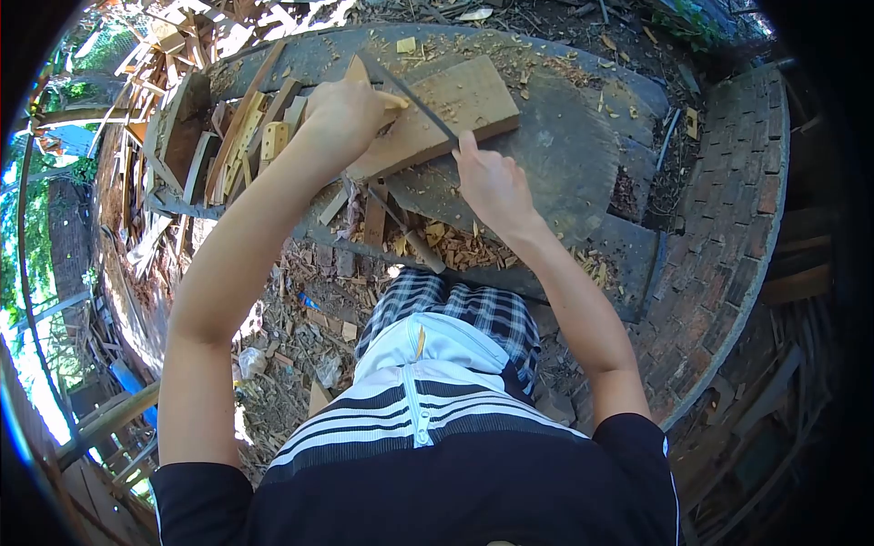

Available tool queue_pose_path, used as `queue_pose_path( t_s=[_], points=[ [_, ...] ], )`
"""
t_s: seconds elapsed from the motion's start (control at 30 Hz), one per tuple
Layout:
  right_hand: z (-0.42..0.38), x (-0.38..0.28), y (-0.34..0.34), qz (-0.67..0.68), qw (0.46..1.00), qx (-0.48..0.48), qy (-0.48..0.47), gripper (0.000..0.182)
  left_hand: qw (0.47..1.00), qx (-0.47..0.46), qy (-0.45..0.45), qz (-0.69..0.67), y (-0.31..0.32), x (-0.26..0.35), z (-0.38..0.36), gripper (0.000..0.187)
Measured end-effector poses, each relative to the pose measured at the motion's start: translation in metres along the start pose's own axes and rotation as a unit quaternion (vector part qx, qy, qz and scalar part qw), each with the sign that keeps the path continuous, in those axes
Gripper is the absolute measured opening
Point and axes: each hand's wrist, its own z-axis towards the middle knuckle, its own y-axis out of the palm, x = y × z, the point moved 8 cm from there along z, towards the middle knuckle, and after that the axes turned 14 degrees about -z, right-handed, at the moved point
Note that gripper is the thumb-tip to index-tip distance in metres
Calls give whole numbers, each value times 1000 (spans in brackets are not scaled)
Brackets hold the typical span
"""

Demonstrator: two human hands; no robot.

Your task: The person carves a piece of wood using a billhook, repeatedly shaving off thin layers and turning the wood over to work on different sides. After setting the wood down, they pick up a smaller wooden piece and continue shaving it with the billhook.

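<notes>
My left hand (346,114) is closed around a small pale piece of wood (393,100), pressing it down over a thick wooden block (464,96). Fingers hide most of that piece. My right hand (494,187) grips the near end of a tool with a long, narrow dark blade (414,102); its handle is covered by my fingers. The blade slants up and left across the block, passing close beside the held piece. Nearer to me lies another tool with a round wooden handle (424,252) and a thin shaft.
A dark worktable (555,155) carries the block, scattered wood chips (464,247) and a row of wooden offcuts (241,150) at left. More scrap wood (164,45) is heaped beyond. A curved brick ledge (728,182) runs along the right. Litter covers the ground below.
</notes>
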Motion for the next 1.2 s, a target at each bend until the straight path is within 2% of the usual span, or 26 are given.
queue_pose_path(
  t_s=[0.07, 0.2, 0.27, 0.5, 0.57, 0.7, 0.77, 0.9, 1.0, 1.07, 1.17, 1.2],
  points=[
    [-9, -10, -31, 59, 993, 103, -23, 20, 1000, 5, 0, -10, -2, 1, -2, 15],
    [-15, -10, -12, 75, 995, 61, -10, 15, 1000, 5, 13, -9, 3, -3, 1, 15],
    [-9, 7, 35, -31, 999, 7, 8, 15, 1000, -5, 4, 15, 4, -3, 2, 14],
    [-8, -1, 3, -20, 999, 17, -28, 21, 1000, 14, 10, 17, 1, 1, -3, 16],
    [-17, -10, -20, 60, 997, 46, -17, 19, 1000, 10, -6, 1, 8, -2, -4, 16],
    [-17, -6, 3, 64, 997, 41, 1, 18, 1000, 23, 1, 17, 8, -2, -4, 15],
    [-5, 11, 38, -26, 999, 25, -1, 17, 999, 0, -9, 36, 7, 0, -6, 15],
    [-7, 7, 12, -11, 999, 27, -22, 17, 999, -6, -5, 34, 1, 1, 2, 14],
    [-20, -11, -13, 43, 999, 12, -13, 17, 999, -12, -14, 31, 7, -2, 2, 14],
    [-23, -15, -23, 71, 997, 33, 4, 17, 999, -9, -4, 34, 7, -4, 4, 15],
    [-6, 14, 34, 26, 999, 34, 10, 18, 998, -14, -8, 54, 7, -5, 4, 15],
    [-2, 12, 29, 26, 999, 37, 9, 18, 998, -11, -9, 56, 3, -8, 4, 15]
  ],
)
